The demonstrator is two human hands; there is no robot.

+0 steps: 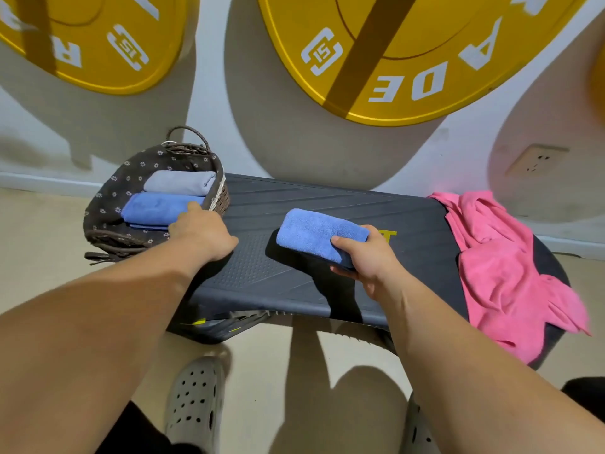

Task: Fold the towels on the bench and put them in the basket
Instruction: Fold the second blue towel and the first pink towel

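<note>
One folded blue towel (314,231) is hanging just over the middle of the bench (327,198), right hand (366,257) clamping its near-right end through all layers; it looks soft and light, likely unfolding if pinched thinner. Left hand (203,232) is resting by the wicker basket (220,196) at left, its grip impossible to tell.

1. This looks like a gym or a home workout room.
2. Big yellow weight plates (425,54) with white lettering hang on the white wall (212,93).
3. A dark, textured exercise bench (327,198) stands against that wall.
4. Folded towels (157,208) fill a lined wicker basket (190,147).
</note>
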